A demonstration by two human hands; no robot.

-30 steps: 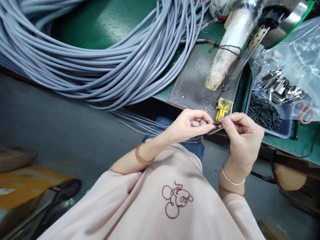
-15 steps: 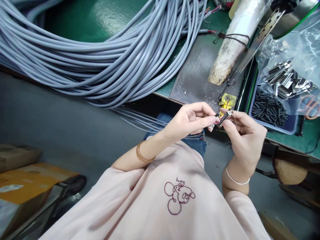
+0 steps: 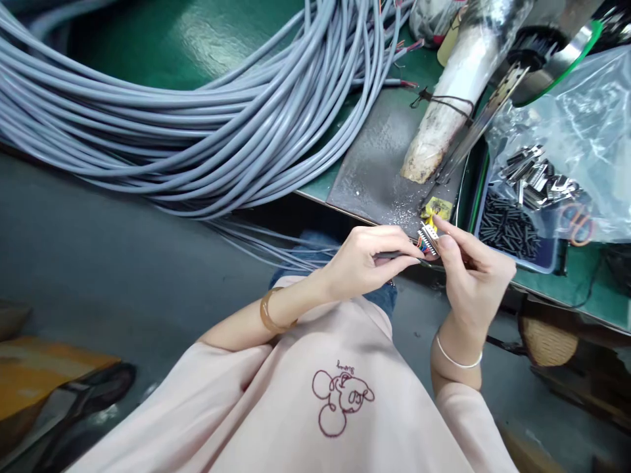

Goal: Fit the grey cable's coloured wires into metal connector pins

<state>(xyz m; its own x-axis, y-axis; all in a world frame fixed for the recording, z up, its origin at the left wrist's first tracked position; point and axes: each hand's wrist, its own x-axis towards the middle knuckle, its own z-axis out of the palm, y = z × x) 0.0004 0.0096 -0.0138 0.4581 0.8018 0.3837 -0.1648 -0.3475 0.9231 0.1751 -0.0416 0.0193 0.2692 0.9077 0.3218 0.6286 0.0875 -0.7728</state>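
Between the thumb and fingers of my left hand (image 3: 362, 263) lies a thin dark tool (image 3: 389, 254), its tip pointing right toward the connector; its exact kind is unclear. My right hand (image 3: 473, 269) pinches a small metal multi-pin connector (image 3: 428, 239) by its right side. Short coloured wires (image 3: 422, 244) show at the connector's left end, close to my left fingertips. Just beyond the connector, a yellow fixture (image 3: 438, 207) sits at the front edge of a dark board (image 3: 369, 157).
Thick loops of grey cable (image 3: 236, 138) cover the left of the green table (image 3: 207, 39). A wrapped white post (image 3: 444, 112) leans over the board. To the right, a blue bin (image 3: 547, 259) holds black tubes (image 3: 507, 226) beside bagged metal connectors (image 3: 539, 177). A solder-like reel (image 3: 562, 66) stands behind.
The connector has turned in my right fingers, its row of pins now facing up. The dark tool now shows along my left fingers. Both hands sit slightly lower as the view has shifted.
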